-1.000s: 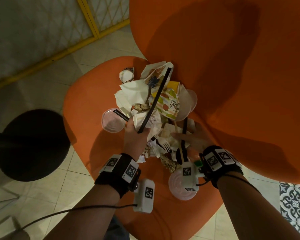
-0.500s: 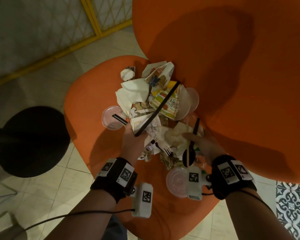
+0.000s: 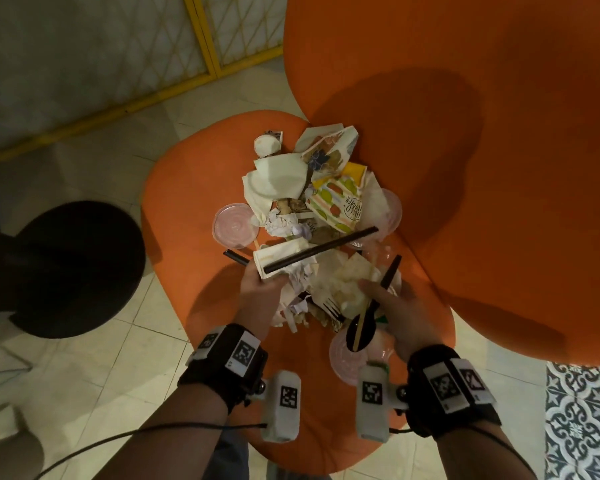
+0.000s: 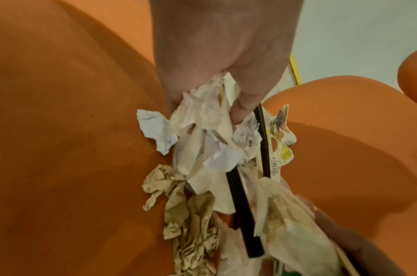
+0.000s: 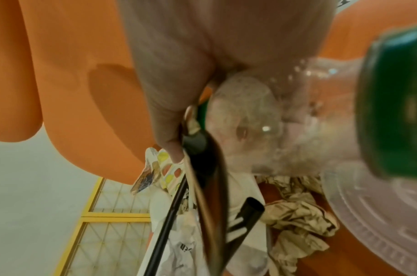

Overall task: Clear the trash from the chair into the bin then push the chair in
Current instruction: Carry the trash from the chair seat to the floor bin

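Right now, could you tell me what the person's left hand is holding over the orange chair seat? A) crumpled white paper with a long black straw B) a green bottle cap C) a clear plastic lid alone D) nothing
A: the left hand grips crumpled white paper together with a long black straw above the orange chair seat.

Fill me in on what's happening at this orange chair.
A person is gathering trash off the orange chair. The left hand grips crumpled white paper and a long black straw. The right hand holds a black spoon and a wooden stick in its grip. Wrappers, napkins and clear plastic lids still lie piled on the seat. No bin is in view.
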A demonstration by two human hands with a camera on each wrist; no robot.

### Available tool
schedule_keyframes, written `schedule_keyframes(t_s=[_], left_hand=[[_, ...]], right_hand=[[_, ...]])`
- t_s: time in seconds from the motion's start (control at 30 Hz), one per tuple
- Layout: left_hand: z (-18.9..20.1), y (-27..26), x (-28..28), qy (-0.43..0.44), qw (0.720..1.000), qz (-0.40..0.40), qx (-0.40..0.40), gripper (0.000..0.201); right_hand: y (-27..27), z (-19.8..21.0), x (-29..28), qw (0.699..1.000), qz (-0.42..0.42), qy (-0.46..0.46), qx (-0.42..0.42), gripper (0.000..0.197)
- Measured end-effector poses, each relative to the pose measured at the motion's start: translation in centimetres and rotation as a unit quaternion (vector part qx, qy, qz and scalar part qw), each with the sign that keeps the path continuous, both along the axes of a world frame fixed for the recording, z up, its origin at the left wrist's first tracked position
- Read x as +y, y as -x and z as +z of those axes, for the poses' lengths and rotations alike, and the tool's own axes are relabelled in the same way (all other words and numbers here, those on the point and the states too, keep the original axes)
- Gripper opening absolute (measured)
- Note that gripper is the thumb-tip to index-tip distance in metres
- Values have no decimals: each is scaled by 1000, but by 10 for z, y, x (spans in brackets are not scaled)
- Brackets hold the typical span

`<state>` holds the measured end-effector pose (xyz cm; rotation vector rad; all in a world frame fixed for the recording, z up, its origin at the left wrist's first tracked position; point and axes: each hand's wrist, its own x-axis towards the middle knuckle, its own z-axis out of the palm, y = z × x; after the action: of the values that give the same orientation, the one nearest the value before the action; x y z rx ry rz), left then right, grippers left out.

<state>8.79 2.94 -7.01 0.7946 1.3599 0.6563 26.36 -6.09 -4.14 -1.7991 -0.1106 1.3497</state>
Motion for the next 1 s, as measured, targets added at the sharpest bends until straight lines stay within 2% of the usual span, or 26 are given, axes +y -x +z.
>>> schedule_keyframes(t_s=[0.1,0.27,0.37,0.57,0.63,0.77,0.87,0.93,1.0], left_hand=[[4,4,-1,-8,1000,19,5,45],[17,12,1,-21,999,47,0,45],[27,22,2,-36,998,51,-4,44],[36,52,-2,-69,993,96,11,41],[30,72,-6,-69,991,113,20,44],[17,117,-17,-9,988,154,29,46],[4,159,-26,23,980,197,9,37],[-4,195,-37,36,975,220,7,39],[-11,241,-52,39,972,231,4,45]], right_hand=[[4,3,6,1000,-6,-12,-3,63],[9,19,16,998,-12,-55,19,46],[17,26,23,997,-11,-79,18,42],[46,30,32,994,16,-107,4,43],[59,28,34,993,33,-112,-2,47],[91,22,35,991,71,-108,-34,52],[125,17,34,989,106,-69,-73,65],[158,16,33,984,151,-39,-82,71],[205,16,33,976,204,-31,-74,61]])
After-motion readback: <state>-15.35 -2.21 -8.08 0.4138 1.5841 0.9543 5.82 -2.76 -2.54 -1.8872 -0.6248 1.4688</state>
